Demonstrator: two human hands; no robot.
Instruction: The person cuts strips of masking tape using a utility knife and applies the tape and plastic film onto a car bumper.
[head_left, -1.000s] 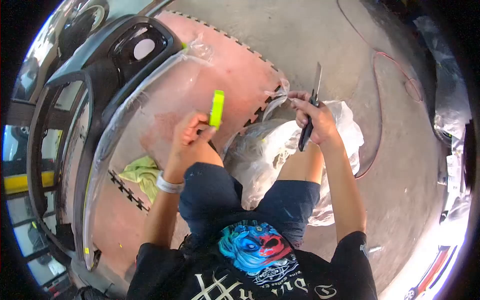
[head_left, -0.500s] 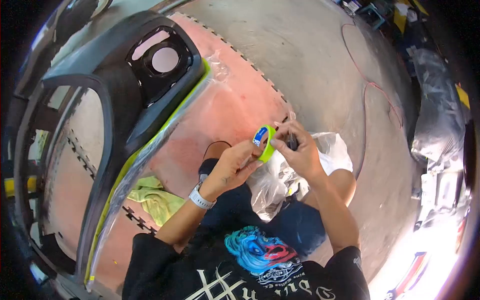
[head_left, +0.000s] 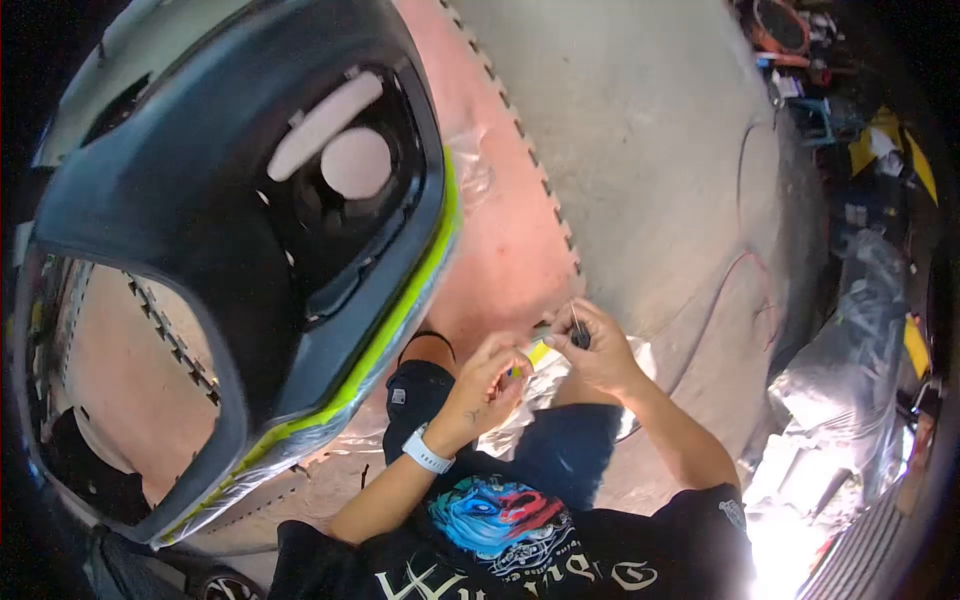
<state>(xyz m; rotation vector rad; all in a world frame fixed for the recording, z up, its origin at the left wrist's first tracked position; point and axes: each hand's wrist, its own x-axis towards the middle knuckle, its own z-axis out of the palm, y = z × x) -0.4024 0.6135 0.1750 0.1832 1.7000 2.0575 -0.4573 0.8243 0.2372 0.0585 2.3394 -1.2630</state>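
My left hand (head_left: 485,392) is closed around a roll of yellow-green masking tape (head_left: 538,354), mostly hidden by the fingers. Just to the right, my right hand (head_left: 600,352) is pinched shut at the tape, with a small dark tool (head_left: 580,336) in its fingers; its exact kind is unclear. On the left stands a large black car bumper (head_left: 220,130). A strip of yellow-green tape (head_left: 385,350) runs along its right edge, and clear plastic film (head_left: 300,440) hangs from that strip.
Pink foam mats (head_left: 500,250) with toothed edges lie under the bumper on a concrete floor (head_left: 640,160). Crumpled clear plastic (head_left: 545,390) is by my legs. A red hose (head_left: 715,330) curves across the floor at right, near plastic-wrapped items (head_left: 860,340).
The view has shifted, so the bumper looks larger and nearer. Both hands sit lower in view, and the tape roll has turned, its ring now largely covered by my left fingers.
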